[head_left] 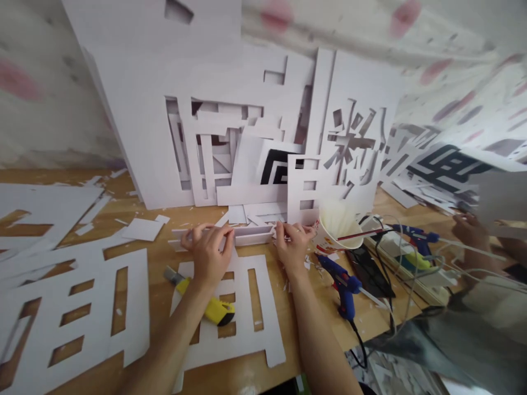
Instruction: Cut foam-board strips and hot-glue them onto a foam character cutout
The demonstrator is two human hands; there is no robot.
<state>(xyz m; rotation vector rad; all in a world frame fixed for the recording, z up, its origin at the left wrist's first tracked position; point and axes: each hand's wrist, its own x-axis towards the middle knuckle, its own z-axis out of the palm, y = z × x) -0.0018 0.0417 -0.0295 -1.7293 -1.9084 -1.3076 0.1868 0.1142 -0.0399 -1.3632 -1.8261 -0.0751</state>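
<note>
My left hand (211, 253) is closed on the left part of a narrow white board strip piece (254, 236), which looks like an open channel of joined strips. At its right end, my right hand (293, 246) pinches with thumb and fingertips. Under my left forearm a yellow utility knife (216, 310) lies across a white board (269, 329) with character-shaped cutouts. To the right of my right forearm, a blue glue gun (343, 282) rests on the table with a glue stick in its back. A paper tub (340, 230) stands just beyond my right hand.
Cut-out white boards (135, 131) lean upright at the back. Another cut-out sheet (135, 312) lies at the left. A second glue gun (415, 236), a power strip (432, 288) with tangled cords and a dark phone-like slab (370, 271) are at the right, near another person's hand (471, 233).
</note>
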